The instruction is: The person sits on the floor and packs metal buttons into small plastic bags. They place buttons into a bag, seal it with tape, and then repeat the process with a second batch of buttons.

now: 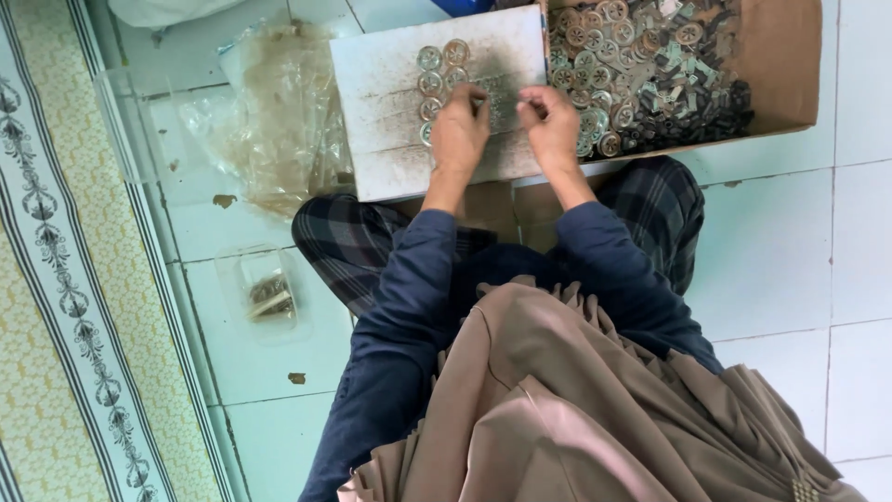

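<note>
A white worn board (390, 112) lies across my lap with a few round metal wheel-like discs (439, 72) lined up on it. My left hand (459, 130) rests on the board, fingers closed near the row of discs. Just to its right, my right hand (550, 121) pinches something small at its fingertips; what it holds is too small to make out. Behind the board stands a cardboard box (780, 65) filled with several more round discs and small dark metal pieces (650, 74).
A crumpled clear plastic bag (274, 121) lies left of the board on the pale tiled floor (771, 260). A small clear plastic tub (265, 293) with a few metal bits sits by my left knee. A patterned mat (65, 307) runs along the far left.
</note>
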